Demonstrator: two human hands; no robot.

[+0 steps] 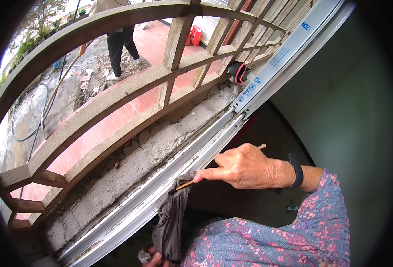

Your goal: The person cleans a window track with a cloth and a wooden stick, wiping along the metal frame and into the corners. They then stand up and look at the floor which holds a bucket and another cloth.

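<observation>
A thin wooden stick [185,185] is gripped in my right hand [241,168], index finger stretched along it. Its pointed tip rests against a dark grey cloth [171,220], and its other end shows behind the knuckles. The cloth hangs in folds over the inner edge of the white sliding-window track [149,205]. At the bottom edge my left hand [157,259] pinches the cloth's lower end; most of this hand is cut off. Beside those fingers is a tuft of grey bristles [144,256], its handle not visible.
A rough concrete sill [143,158] with cracks and debris runs beyond the track. Past it stands a wooden lattice [126,95]. A framed sliding panel [283,56] sits in the track, near a black item with a pink edge [240,72]. Outside, a person [118,46] holds a long-handled tool [61,80].
</observation>
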